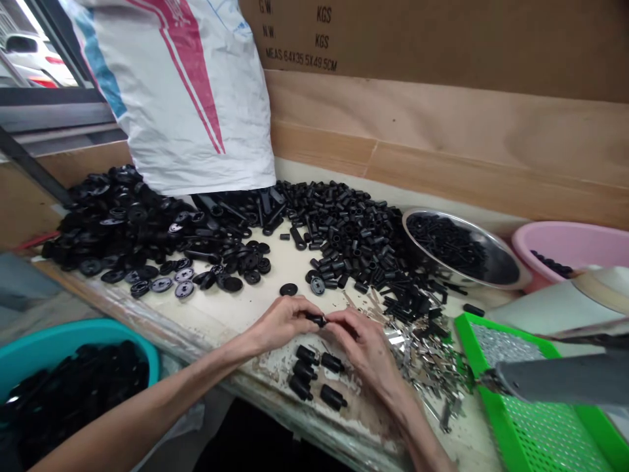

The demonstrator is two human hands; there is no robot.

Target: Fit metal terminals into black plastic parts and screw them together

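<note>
Over the front of the bench, my left hand (287, 322) is closed around a small black plastic cylinder (315, 320). The fingertips of my right hand (354, 334) pinch at the cylinder's right end; whatever small part they grip there is hidden. Just below my hands lie several black cylinders with narrow tips (305, 372), in two loose columns. Beyond my fingers are a flat black disc (288, 289) and a round grey-black cap (317, 284). Right of my right hand spreads a heap of thin metal strips (427, 360).
Black tubes (354, 226) are heaped behind, black round parts (147, 229) at left. A white sack (196, 98) stands at the back. A steel bowl (496, 272), pink basin (590, 236) and green tray (496, 406) occupy the right; a grey tool (555, 380) overhangs the tray. A teal tub (152, 357) sits lower left.
</note>
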